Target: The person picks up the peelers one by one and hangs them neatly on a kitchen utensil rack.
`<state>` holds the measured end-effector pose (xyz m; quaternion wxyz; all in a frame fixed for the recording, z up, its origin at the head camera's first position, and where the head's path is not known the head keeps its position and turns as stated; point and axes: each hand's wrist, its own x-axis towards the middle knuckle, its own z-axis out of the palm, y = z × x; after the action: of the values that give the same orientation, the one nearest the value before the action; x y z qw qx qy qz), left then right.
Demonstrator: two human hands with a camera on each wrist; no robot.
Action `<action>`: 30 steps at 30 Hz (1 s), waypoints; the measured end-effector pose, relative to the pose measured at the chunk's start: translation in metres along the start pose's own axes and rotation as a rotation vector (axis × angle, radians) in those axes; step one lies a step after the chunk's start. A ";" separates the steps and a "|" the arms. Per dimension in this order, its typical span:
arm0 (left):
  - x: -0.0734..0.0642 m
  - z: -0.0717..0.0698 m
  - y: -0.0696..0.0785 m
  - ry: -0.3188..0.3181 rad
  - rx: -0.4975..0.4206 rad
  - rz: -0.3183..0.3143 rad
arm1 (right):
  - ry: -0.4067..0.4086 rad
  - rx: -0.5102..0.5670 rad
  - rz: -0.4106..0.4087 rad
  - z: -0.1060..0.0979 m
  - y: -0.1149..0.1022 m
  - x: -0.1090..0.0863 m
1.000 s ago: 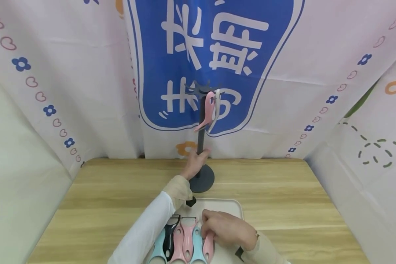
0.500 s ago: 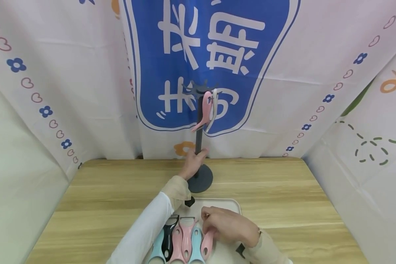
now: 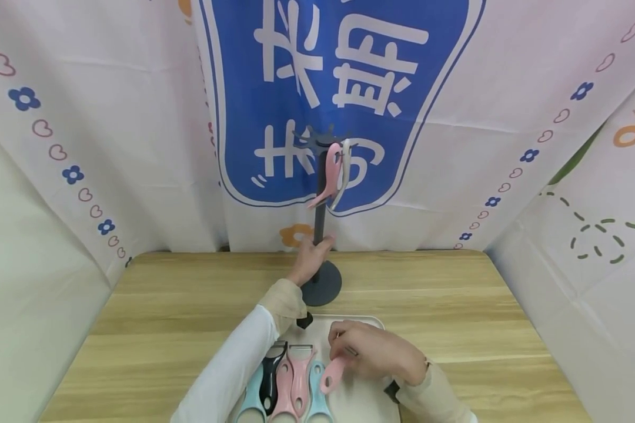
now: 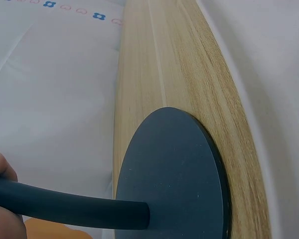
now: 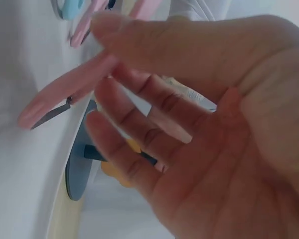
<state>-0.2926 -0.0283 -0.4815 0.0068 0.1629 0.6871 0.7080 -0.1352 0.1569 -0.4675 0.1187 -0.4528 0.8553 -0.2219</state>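
My left hand [image 3: 311, 257] grips the dark pole [image 4: 79, 206] of an upright stand with a round base [image 3: 323, 286]. From the prongs at its top hang a pink peeler [image 3: 332, 170] and a pale one [image 3: 344, 176]. Over the tray, my right hand [image 3: 378, 349] pinches another pink peeler [image 5: 67, 85] between thumb and fingers; in the head view its handle [image 3: 330, 378] slants down to the left. Left of it lie several peelers: a light blue one [image 3: 317, 389], pink ones [image 3: 300, 376], a black one [image 3: 270, 379] and a further light blue one [image 3: 253, 395].
The off-white tray [image 3: 362, 405] sits at the table's near edge, just in front of the stand's base. Wood-grain table top [image 3: 444, 335] extends to both sides. A printed cloth [image 3: 455, 176] hangs behind the stand and encloses the table's sides.
My right hand has shifted slightly right and away from me, and the pink peeler in it has tilted and come away from the row. My left hand has stayed on the pole.
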 end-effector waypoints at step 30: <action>0.001 0.000 -0.002 0.010 0.026 -0.010 | 0.515 0.201 -0.240 -0.063 -0.003 0.000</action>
<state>-0.2936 -0.0278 -0.4835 0.0049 0.1559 0.6972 0.6997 -0.1580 0.1725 -0.4112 -0.0850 -0.4656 0.7713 -0.4256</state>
